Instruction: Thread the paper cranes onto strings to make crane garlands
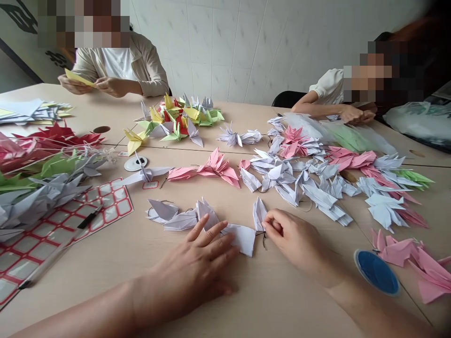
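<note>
A string of white folded paper cranes [179, 219] lies on the table in front of me. My left hand [200, 267] is spread over its right part, fingertips on the white paper. Just right of it, a flat white paper piece [243, 238] shows beside the fingers. My right hand [294, 237] is closed in a pinch at the edge of an upright white crane [259, 213]. Dark thread hangs below that crane, by the pinching fingertips.
White and pink cranes [278, 176] spread to the right, near a blue round container [377, 272]. Pink cranes [214, 168] lie ahead. Red-bordered label sheets [116, 202] and a crane pile [52, 188] are left. Two people sit across the table [282, 300], hands on paper.
</note>
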A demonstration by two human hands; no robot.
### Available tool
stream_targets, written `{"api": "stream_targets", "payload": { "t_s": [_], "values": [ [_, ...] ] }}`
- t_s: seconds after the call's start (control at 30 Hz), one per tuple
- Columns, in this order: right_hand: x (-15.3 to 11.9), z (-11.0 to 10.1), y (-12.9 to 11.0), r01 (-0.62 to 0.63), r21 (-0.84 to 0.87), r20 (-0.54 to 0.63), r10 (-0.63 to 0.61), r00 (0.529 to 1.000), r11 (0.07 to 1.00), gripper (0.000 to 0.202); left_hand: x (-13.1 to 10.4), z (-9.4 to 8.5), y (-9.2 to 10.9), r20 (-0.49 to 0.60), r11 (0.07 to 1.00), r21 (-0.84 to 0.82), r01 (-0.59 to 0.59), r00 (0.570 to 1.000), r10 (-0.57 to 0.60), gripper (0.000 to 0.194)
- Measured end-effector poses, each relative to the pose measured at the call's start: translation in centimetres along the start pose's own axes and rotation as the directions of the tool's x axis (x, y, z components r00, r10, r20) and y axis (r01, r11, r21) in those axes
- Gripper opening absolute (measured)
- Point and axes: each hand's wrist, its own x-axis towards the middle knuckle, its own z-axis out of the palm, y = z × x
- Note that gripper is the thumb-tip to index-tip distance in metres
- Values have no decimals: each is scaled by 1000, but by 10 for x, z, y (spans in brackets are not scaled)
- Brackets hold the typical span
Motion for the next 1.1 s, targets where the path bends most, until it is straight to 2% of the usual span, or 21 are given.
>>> {"api": "stream_targets", "payload": {
  "t_s": [0.07,0.1,0.17,0.23,0.3,0.43,0.53,0.67,0.73,0.83,0.97,1.03,1.1],
  "values": [
    [-3,-1,-3,155,32,-128,-150,980,987,8,0,0,0,6,1000,2,-11,1000,11,53],
    [-5,-2,-4,261,46,-164,-251,954,964,10,0,-1,0,7,1000,5,-18,1000,18,53],
    [-9,-3,-9,457,66,-140,-445,885,887,14,0,-4,1,4,999,6,-36,999,36,51],
    [-11,-4,-12,550,85,-57,-547,835,831,16,0,-7,1,-24,999,-7,-43,999,42,46],
    [-12,-3,-13,556,84,-3,-558,830,827,17,1,-10,0,-100,1000,-14,-1,995,-1,36],
    [-11,-4,-10,506,74,14,-508,861,860,18,1,-11,-11,-247,979,48,201,952,-183,21],
    [-11,-7,-9,468,65,21,-470,882,881,21,1,-9,-21,-218,953,81,292,938,-269,22],
    [-12,-10,-11,427,32,78,-429,900,903,24,2,-8,-24,-144,952,66,299,947,-288,23],
    [-14,-11,-13,431,9,53,-430,901,902,23,3,-7,-22,-142,954,59,293,949,-282,24],
    [-17,-10,-17,500,-49,-7,-501,865,865,20,1,-4,-17,-139,961,49,272,955,-263,25],
    [-18,-10,-20,637,-59,125,-628,768,768,42,-1,-1,-14,-83,987,29,158,984,-155,29],
    [-17,-10,-20,640,-23,199,-624,756,768,46,-2,-2,-14,-93,989,27,148,985,-145,28],
    [-16,-10,-18,611,6,227,-597,770,791,43,-1,-5,-14,-126,978,42,203,972,-196,25]
  ]
}}
